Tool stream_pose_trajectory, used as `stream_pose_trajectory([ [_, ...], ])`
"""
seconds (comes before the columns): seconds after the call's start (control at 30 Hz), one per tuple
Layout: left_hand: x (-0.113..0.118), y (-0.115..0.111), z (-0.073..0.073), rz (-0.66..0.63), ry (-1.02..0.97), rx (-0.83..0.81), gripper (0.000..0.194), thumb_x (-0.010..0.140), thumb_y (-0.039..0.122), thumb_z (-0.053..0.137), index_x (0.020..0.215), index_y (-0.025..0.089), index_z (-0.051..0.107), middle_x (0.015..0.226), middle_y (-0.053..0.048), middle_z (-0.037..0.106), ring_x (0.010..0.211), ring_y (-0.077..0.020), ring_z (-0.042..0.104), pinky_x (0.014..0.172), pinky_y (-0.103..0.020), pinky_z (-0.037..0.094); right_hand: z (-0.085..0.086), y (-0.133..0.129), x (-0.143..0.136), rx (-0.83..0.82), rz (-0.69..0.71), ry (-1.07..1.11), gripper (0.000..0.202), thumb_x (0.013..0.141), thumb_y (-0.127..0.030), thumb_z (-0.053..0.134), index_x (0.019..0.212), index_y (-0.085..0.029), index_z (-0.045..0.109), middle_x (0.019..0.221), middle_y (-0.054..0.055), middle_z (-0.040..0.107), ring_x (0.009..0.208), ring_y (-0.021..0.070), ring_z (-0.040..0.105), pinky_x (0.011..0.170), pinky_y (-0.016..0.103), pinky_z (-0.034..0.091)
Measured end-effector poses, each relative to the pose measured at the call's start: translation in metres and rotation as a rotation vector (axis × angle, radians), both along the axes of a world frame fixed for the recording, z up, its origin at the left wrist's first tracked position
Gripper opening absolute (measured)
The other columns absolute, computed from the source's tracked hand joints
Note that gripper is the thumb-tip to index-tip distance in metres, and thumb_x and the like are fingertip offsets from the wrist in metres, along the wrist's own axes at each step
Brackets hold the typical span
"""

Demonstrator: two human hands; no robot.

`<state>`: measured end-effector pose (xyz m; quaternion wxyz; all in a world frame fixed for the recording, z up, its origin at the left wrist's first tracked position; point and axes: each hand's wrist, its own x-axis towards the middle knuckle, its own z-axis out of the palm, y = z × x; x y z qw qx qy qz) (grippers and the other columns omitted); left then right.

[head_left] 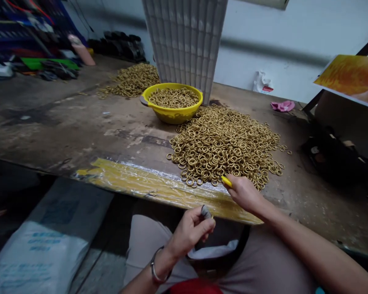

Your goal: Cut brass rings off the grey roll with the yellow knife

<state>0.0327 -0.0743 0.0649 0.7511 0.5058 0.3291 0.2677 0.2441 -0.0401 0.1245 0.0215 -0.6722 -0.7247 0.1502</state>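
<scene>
My left hand (191, 232) is closed above my lap, in front of the table edge. A grey cover sits on one fingertip, and a small brass ring (212, 217) shows at the pinch, mostly hidden by the fingers. My right hand (243, 192) is wrapped around a yellow tool (227, 181), whose other end cannot be made out. That hand is at the near edge of a large heap of brass rings (223, 143). Behind the heap stands a yellow basin (174, 115) filled with more such rings.
A second ring pile (135, 79) lies farther back on the worn table (79, 114). Yellow tape (135, 179) covers the front edge. A grey ribbed panel (187, 41) rises behind the basin. Dark items (334, 155) and a pink cloth (282, 106) are at right; a white sack (46, 245) lies lower left.
</scene>
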Motion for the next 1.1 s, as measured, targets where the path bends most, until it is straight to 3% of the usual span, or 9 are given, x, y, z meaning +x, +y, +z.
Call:
stream_pose_trajectory([
  [0.23,-0.004,-0.003,-0.008,-0.270,0.740,0.756,0.013,0.087,0.030,0.057,0.083,0.018,0.057,0.083,-0.008,0.065,0.079,-0.0238,0.061,0.069,-0.032,0.042,-0.019,0.020,-0.006,0.081,0.106,0.163,0.013,0.087,-0.015,0.048,0.082,-0.018,0.060,0.077,0.002,0.064,0.069,0.0132,0.056,0.064,0.022,0.033],
  [0.33,-0.002,0.001,-0.023,-0.395,0.883,0.874,0.016,0.090,0.030,0.052,0.091,0.017,0.061,0.093,-0.011,0.068,0.089,-0.0268,0.064,0.076,-0.034,0.044,-0.020,0.033,-0.020,0.123,0.221,0.057,0.016,0.083,-0.013,0.052,0.094,-0.019,0.062,0.092,0.004,0.066,0.081,0.0160,0.060,0.068,0.023,0.036],
  [0.43,-0.004,0.003,-0.047,-0.592,1.053,0.857,0.023,0.083,0.032,0.062,0.097,0.015,0.066,0.095,-0.014,0.071,0.092,-0.0289,0.066,0.079,-0.035,0.045,-0.023,0.047,-0.034,0.090,0.276,-0.120,0.021,0.086,-0.015,0.050,0.105,-0.019,0.060,0.102,0.007,0.065,0.083,0.0187,0.062,0.068,0.026,0.039],
  [0.53,-0.019,-0.002,-0.061,-0.659,1.201,0.811,0.037,0.070,0.028,0.073,0.101,0.008,0.068,0.097,-0.023,0.071,0.095,-0.0377,0.065,0.087,-0.047,0.042,-0.028,0.057,-0.040,0.054,0.305,-0.226,0.023,0.093,-0.015,0.041,0.108,-0.018,0.059,0.105,0.010,0.064,0.084,0.0196,0.063,0.069,0.028,0.042],
  [0.77,-0.064,-0.009,-0.049,-0.649,1.322,0.680,0.023,0.070,0.025,0.069,0.084,0.007,0.072,0.087,-0.026,0.072,0.089,-0.0397,0.067,0.090,-0.052,0.036,-0.032,0.059,-0.033,0.073,0.282,-0.209,0.025,0.094,-0.018,0.039,0.106,-0.017,0.061,0.107,0.010,0.066,0.084,0.0193,0.063,0.067,0.027,0.040],
  [0.87,-0.052,-0.010,-0.054,-0.545,1.170,0.599,0.024,0.075,0.018,0.062,0.091,0.002,0.070,0.087,-0.029,0.070,0.093,-0.0411,0.066,0.094,-0.055,0.032,-0.027,0.057,-0.030,0.112,0.243,-0.150,0.021,0.090,-0.017,0.045,0.102,-0.017,0.063,0.104,0.010,0.067,0.085,0.0193,0.062,0.067,0.026,0.038],
  [0.97,-0.023,-0.011,-0.071,-0.475,0.997,0.537,0.025,0.080,0.020,0.059,0.097,0.005,0.069,0.100,-0.028,0.069,0.103,-0.0402,0.062,0.097,-0.053,0.032,-0.024,0.055,-0.026,0.164,0.153,0.018,0.014,0.087,-0.021,0.050,0.090,-0.016,0.064,0.091,0.008,0.068,0.079,0.0179,0.060,0.066,0.026,0.036],
  [1.03,-0.004,-0.013,-0.084,-0.437,0.853,0.455,0.026,0.079,0.031,0.064,0.091,0.009,0.070,0.098,-0.024,0.070,0.102,-0.0389,0.063,0.089,-0.046,0.040,-0.022,0.050,-0.023,0.185,0.085,0.235,0.016,0.086,-0.024,0.051,0.076,-0.017,0.061,0.075,0.004,0.064,0.070,0.0149,0.056,0.063,0.024,0.036],
  [1.1,0.009,-0.017,-0.095,-0.402,0.687,0.349,0.025,0.070,0.040,0.072,0.075,0.015,0.071,0.081,-0.015,0.072,0.085,-0.0350,0.067,0.074,-0.039,0.046,-0.020,0.044,-0.017,0.151,0.008,0.508,0.021,0.083,-0.028,0.052,0.066,-0.017,0.056,0.061,-0.001,0.055,0.058,0.0113,0.050,0.057,0.023,0.034],
])
